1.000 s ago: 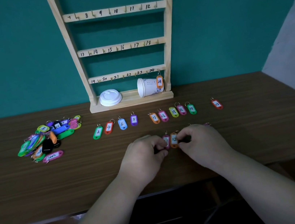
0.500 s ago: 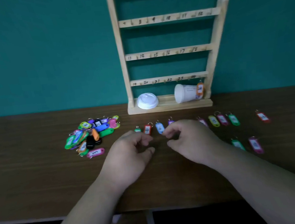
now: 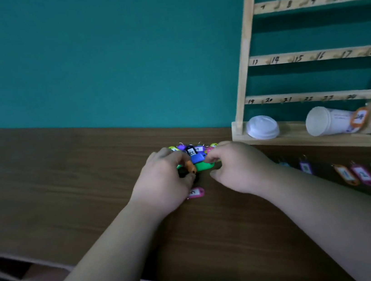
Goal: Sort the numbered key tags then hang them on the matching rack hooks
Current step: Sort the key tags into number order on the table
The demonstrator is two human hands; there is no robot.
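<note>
Broadly, a dark wooden desk (image 3: 66, 181) runs along a teal wall, and a pale wooden rack (image 3: 243, 60) with numbered rails stands at its back, up and to the right of the fingers. Both hands meet over a pile of key tags (image 3: 196, 157) that lies directly under and just beyond the fingertips. The left hand (image 3: 162, 184) has its fingers (image 3: 179, 156) curled down onto the pile, tips against an orange tag (image 3: 191, 167) and a black one beside it; whether they actually grip either cannot be told. The right hand (image 3: 238, 168) has its fingers (image 3: 213, 158) curled too, forefinger and thumb slightly apart with the end of a green tag (image 3: 203, 166) at the gap, and a hold there is equally unclear. On the rack's base, beyond the right fingers, a white paper cup (image 3: 329, 120) lies on its side, with a white lid (image 3: 262, 127) to its left. A row of sorted tags (image 3: 363, 175) lies on the desk well right of the fingers. An orange tag marked 24 (image 3: 360, 117) hangs in front of the cup, and a pink tag (image 3: 196, 192) lies on the desk just beside the left thumb.
</note>
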